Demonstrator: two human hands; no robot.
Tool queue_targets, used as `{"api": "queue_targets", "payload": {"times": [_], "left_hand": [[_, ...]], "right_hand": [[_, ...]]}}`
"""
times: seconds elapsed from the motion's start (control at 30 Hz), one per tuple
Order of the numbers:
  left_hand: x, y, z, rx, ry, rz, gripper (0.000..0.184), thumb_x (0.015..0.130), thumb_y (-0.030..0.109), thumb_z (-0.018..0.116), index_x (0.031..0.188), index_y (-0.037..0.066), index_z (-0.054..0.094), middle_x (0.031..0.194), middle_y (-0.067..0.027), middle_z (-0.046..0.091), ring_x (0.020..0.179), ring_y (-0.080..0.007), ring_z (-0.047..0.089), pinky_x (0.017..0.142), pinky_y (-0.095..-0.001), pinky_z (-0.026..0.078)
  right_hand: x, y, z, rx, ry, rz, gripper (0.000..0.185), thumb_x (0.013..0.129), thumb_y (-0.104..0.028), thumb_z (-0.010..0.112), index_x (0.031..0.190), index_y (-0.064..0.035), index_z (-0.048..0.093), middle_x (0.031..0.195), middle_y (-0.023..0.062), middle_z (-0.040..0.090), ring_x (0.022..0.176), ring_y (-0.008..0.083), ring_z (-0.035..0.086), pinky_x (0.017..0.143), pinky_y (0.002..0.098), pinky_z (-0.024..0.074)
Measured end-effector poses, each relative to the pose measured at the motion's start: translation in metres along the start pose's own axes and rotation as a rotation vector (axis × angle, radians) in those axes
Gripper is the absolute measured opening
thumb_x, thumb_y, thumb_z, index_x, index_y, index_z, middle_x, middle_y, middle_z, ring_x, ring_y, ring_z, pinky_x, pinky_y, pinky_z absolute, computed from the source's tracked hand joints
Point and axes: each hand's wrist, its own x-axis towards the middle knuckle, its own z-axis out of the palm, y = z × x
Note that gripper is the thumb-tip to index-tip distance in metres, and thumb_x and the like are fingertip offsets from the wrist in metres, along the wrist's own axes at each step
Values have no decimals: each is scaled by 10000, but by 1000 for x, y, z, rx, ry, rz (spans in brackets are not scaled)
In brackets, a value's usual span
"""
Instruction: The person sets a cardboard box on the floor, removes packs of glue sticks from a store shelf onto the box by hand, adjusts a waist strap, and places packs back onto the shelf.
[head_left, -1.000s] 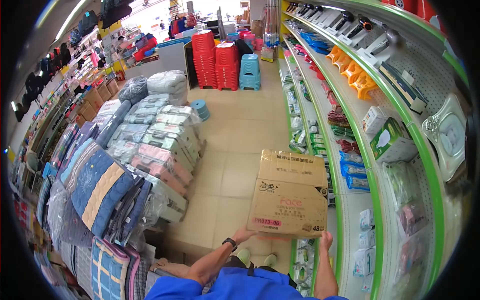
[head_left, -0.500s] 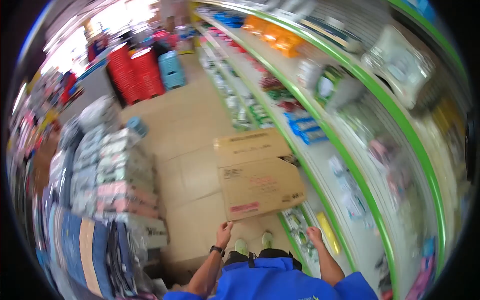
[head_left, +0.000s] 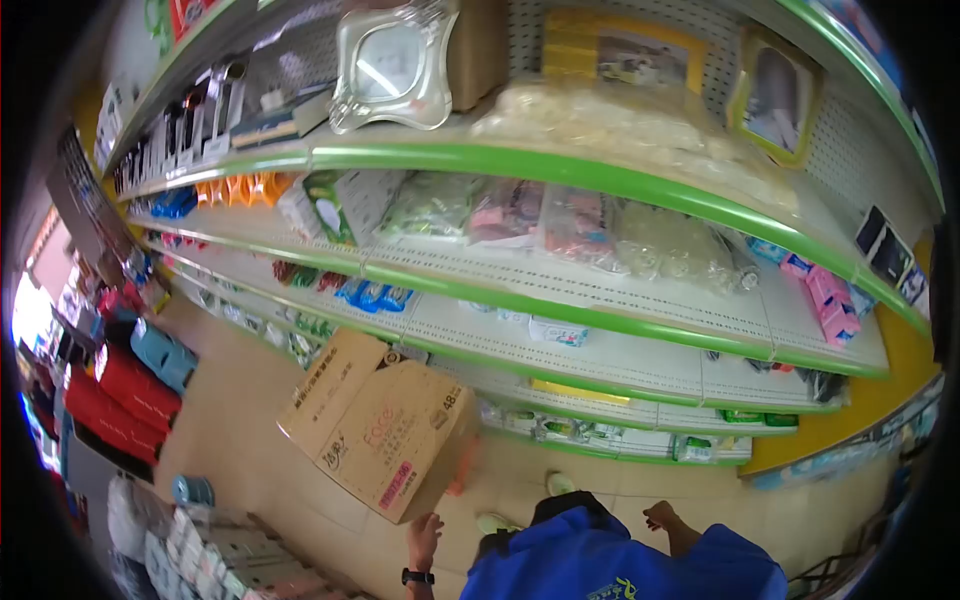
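A closed brown cardboard box (head_left: 385, 425) with pink and black print stands at an angle in the aisle, beside the shelving. My left hand (head_left: 424, 538), with a dark watch on the wrist, is just below the box's near corner. Its fingers look loosely bent and apart; whether they touch the cardboard is hard to tell. Lower right of centre, my right hand (head_left: 662, 516) hangs in the air over the floor, holding nothing, its fingers slightly curled and apart. A blurred red object (head_left: 464, 468) shows beside the box's right side.
Green-edged shelves (head_left: 600, 345) run along the far side, with bagged goods, blue packs (head_left: 373, 296) and a framed mirror (head_left: 393, 65). Red baskets (head_left: 125, 400) stand at left. Stacked packages (head_left: 235, 560) lie lower left, near a blue roll-shaped item (head_left: 192, 491). Tiled floor (head_left: 235, 370) extends around the box.
My view has turned right, so the shelving now spans the front and the box appears further left and rotated. Both hands remain low, the left one still near the box's corner.
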Motion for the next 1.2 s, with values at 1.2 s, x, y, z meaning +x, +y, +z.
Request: {"api": "queue_targets", "payload": {"times": [1.2], "left_hand": [[-57,722,261,803,6,767,408,721,401,805,815,29,664,682,-15,512,564,-108,438,449,-265,391]], "right_hand": [[181,59,-55,158,-106,-589,260,856,-320,659,787,-70,645,639,61,612,581,182,595,467,326,451]]}}
